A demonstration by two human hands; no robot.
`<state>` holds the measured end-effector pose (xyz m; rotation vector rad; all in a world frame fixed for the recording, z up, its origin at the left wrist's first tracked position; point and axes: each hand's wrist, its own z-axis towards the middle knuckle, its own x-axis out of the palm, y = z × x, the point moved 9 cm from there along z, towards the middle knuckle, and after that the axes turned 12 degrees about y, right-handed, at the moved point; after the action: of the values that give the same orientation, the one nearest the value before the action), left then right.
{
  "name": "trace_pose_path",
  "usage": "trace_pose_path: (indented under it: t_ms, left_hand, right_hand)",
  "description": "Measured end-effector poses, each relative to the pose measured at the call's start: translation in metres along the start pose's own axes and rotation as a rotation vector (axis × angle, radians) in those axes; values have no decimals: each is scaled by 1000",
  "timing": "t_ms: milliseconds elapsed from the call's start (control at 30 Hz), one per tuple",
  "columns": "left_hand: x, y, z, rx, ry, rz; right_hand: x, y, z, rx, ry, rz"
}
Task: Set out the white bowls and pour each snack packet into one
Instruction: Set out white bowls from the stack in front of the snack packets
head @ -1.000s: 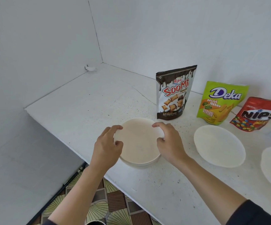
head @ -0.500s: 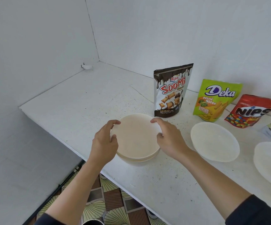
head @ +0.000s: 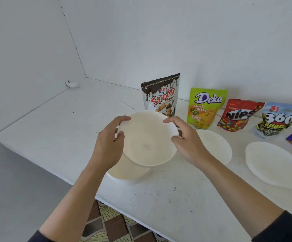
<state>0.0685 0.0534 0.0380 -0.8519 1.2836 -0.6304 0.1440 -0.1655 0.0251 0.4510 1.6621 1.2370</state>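
White counter (head: 54, 126) meets bare walls; left hand (head: 106, 145) and right hand (head: 185, 142) clamp the top bowl (head: 148, 138), tilted above another bowl (head: 129, 172). Snack packets (head: 206, 107) stand far right.

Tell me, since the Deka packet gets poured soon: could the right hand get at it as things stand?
Probably not yet. The right hand and the left hand both hold the lifted bowl. The Deka packet stands unblocked just beyond the right hand, so it looks reachable once the bowl is set down.

Standing in a row along the wall (head: 194, 41): packets (head: 206, 107). Lying before them on the counter (head: 54, 130): bowls (head: 274, 165).
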Motion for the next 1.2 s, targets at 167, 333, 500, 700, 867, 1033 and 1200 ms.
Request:
trace_pose_path:
  t_ms: [167, 333, 500, 700, 867, 1033, 1200]
  left_hand:
    - [61, -30, -1, 68, 129, -56]
    - [122, -42, -15, 54, 288, -70]
    - [168, -22, -39, -63, 402, -149]
    - [187, 0, -65, -174, 394, -200]
    - [194, 12, -71, -185, 353, -93]
    - [191, 6, -71, -159, 284, -48]
    - [197, -3, -67, -125, 324, -7]
  right_hand:
    - [-47, -33, -46, 129, -38, -61]
    - [-80, -61, -96, 200, -21, -81]
    - [-70, -94, -128, 236, 122, -175]
    - [-50, -120, -148, 242, 125, -111]
    - [-34, -140, -157, 284, 67, -62]
    - [-35, -142, -158, 294, 25, -31]
    - [-31, -142, -150, 365, 215, -108]
